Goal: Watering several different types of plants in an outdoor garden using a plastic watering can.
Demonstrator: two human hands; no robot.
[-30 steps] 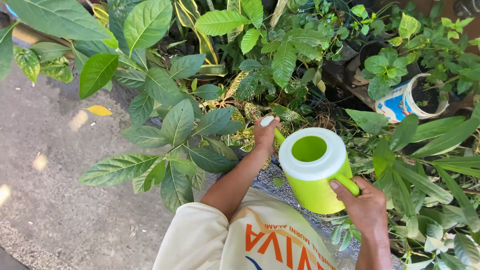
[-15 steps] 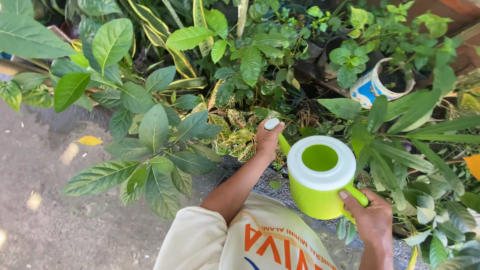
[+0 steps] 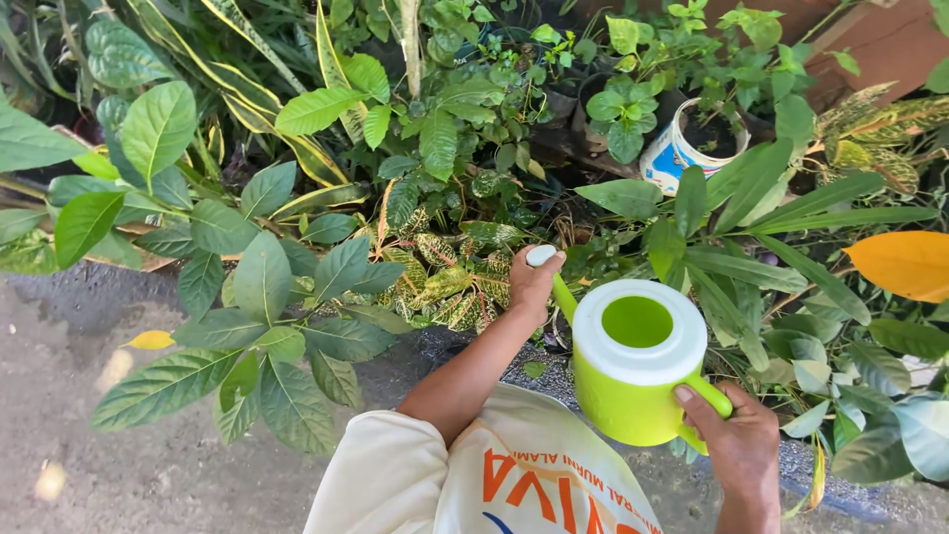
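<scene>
A lime-green watering can point(image 3: 633, 386) with a white rim stands upright in front of me, above my lap. My right hand point(image 3: 736, 440) is shut on its green handle at the lower right. My left hand point(image 3: 531, 284) grips the thin green spout near its white rose head point(image 3: 541, 256), which points into the plants. Just beyond the spout grows a croton with yellow-speckled leaves point(image 3: 435, 282).
Dense potted plants fill the upper half. A big broad-leaved plant point(image 3: 262, 287) spreads at the left over wet concrete ground point(image 3: 119, 465). A white and blue bucket pot point(image 3: 682, 148) sits at the back right. A large orange leaf point(image 3: 905, 265) hangs at the right edge.
My view has tipped up and leftward, so the plants slid down and left in frame. Both hands keep their hold on the can, which sits slightly lower right.
</scene>
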